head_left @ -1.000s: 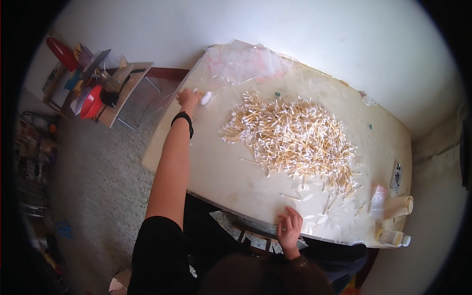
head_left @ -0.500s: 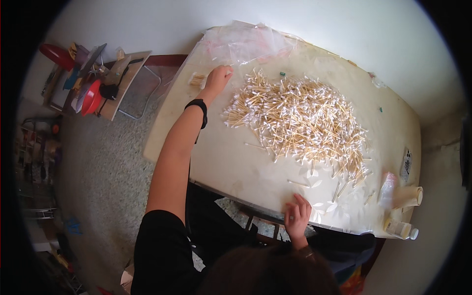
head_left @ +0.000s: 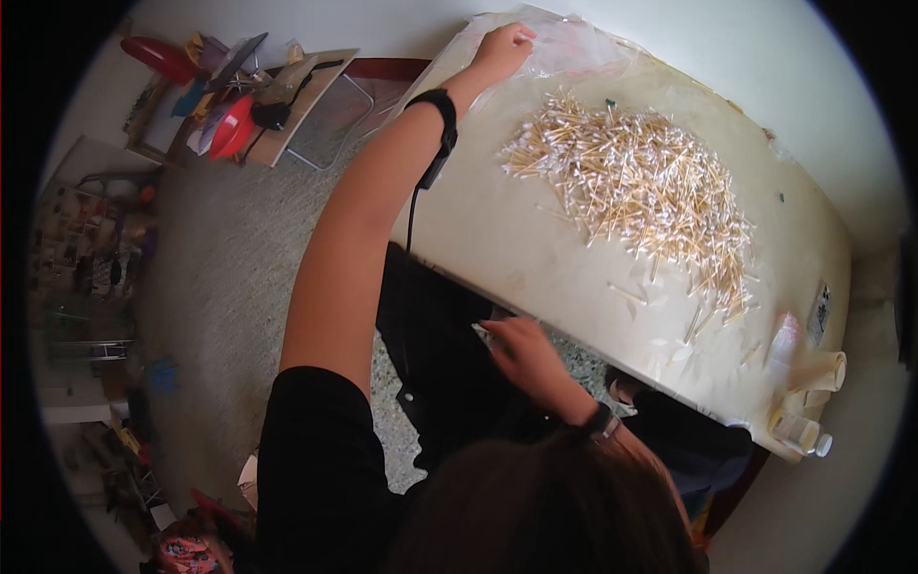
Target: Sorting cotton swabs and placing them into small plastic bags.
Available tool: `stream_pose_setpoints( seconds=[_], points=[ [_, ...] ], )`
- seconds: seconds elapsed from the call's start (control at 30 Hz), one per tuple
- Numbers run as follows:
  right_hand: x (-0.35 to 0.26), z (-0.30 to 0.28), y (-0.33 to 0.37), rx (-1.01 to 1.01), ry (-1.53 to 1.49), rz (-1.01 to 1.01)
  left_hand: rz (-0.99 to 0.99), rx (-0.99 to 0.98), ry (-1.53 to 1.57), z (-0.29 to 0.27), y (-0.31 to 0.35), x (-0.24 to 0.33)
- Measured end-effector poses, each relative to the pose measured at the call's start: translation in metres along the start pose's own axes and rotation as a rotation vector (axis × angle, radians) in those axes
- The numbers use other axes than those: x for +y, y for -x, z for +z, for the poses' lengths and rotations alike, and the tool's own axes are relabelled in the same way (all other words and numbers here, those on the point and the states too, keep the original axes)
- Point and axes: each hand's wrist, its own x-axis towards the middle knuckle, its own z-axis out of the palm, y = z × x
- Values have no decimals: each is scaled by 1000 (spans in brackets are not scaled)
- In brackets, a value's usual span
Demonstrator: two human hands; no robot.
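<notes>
My left hand [head_left: 504,50] reaches to the far left of the table, over the clear plastic bags [head_left: 566,55]. Its fingers are curled closed, and whether they grip the thin plastic is hard to make out. To the right of that hand lies a wide heap of cotton swabs [head_left: 641,177] with pale wooden sticks and white tips. My right hand [head_left: 531,356] hovers by the table's near edge, apart from the swabs, its fingers loosely stretched toward the left and holding nothing visible. A black band with a cable circles my left wrist.
At the table's right end stand a cream roll [head_left: 820,371] and a clear bottle [head_left: 796,432] beside a plastic packet [head_left: 784,340]. A few loose swabs lie near the front. Across the floor, a small table [head_left: 311,100] carries a red bowl [head_left: 232,127].
My left hand has moved farther out onto the plastic bags. My right hand has left the table's front edge and shifted left. The view has swung, and the small swab bundle is now hidden.
</notes>
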Motion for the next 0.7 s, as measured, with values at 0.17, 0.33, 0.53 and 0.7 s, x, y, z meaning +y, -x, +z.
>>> stream_pose_setpoints(
  seconds=[0.17,0.33,0.53,0.7],
  points=[
    [-44,96,-41,-506,-228,166,26,13,5,-17,-11,40],
    [-45,150,-26,-987,-351,429,-7,36,187,-26,2,72],
    [-67,178,-8,-1147,-47,69,9,-83,0,-37,51,86],
    [-74,227,6,-1317,-134,-154,10,-324,-22,-24,117,98]
  ],
)
